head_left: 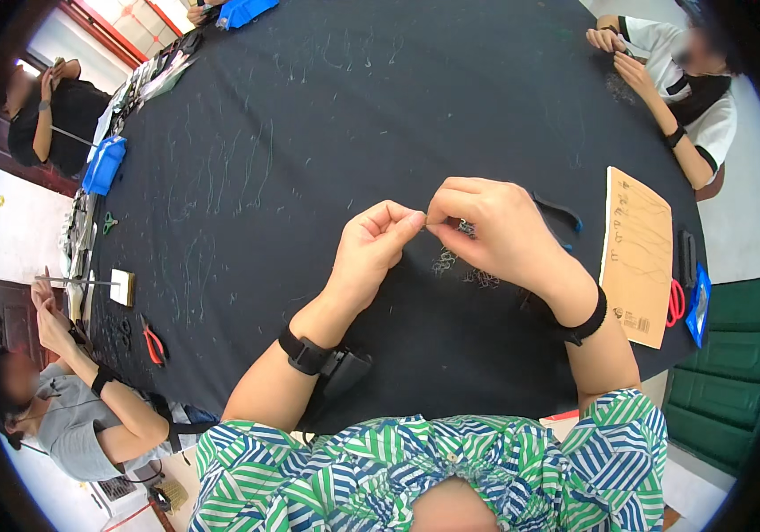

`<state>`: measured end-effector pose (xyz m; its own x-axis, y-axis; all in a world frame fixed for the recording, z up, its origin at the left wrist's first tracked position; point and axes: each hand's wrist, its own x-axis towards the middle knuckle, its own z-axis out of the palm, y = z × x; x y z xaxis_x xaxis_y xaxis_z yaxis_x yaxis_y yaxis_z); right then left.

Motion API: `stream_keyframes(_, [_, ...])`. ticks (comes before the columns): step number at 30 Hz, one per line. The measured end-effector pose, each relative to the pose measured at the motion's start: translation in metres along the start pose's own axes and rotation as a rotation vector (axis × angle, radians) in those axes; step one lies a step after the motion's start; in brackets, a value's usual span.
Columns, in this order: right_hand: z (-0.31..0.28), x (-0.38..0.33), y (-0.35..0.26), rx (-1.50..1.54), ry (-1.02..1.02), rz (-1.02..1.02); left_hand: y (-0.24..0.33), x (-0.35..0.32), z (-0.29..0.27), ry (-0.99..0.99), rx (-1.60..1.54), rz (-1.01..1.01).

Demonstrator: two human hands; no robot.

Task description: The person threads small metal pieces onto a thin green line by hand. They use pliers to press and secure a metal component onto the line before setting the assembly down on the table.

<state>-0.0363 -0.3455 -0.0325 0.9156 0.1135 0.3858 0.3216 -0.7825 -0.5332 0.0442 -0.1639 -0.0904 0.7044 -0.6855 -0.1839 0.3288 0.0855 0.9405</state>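
Note:
My left hand [369, 252] and my right hand [497, 229] meet above the black cloth, fingertip to fingertip. Thumb and forefinger are pinched together on each; whatever lies between them is too small to make out. Beneath and beside my right hand is a loose pile of small, curved silvery wire pieces [481, 278], partly hidden by its fingers. Pliers with dark blue-tipped handles [564, 211] lie just beyond my right hand, partly covered by it.
A tan card [646, 297] with thin threads lies at right, near red-handled scissors [676, 303] and a blue packet [700, 306]. Red-handled pliers [152, 341] and a blue tray [105, 166] are at left. Fine threads lie across the black cloth [451, 106]. Other people sit around the table.

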Motion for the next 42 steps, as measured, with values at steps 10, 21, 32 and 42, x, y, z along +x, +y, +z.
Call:
stream_keyframes(10, [-0.009,-0.002,0.008,0.067,-0.061,0.031,0.007,-0.002,-0.001,-0.046,-0.018,-0.058])
stream_keyframes(21, [0.0,-0.001,0.005,0.082,-0.053,0.035,0.006,-0.003,0.002,-0.001,-0.027,-0.078])
stream_keyframes(32, [0.007,-0.003,0.004,0.054,-0.009,0.022,0.007,-0.004,0.003,-0.002,0.021,-0.05])
stream_keyframes(42, [0.006,-0.004,0.006,0.015,-0.008,0.001,0.006,-0.005,0.005,-0.012,0.008,-0.017])
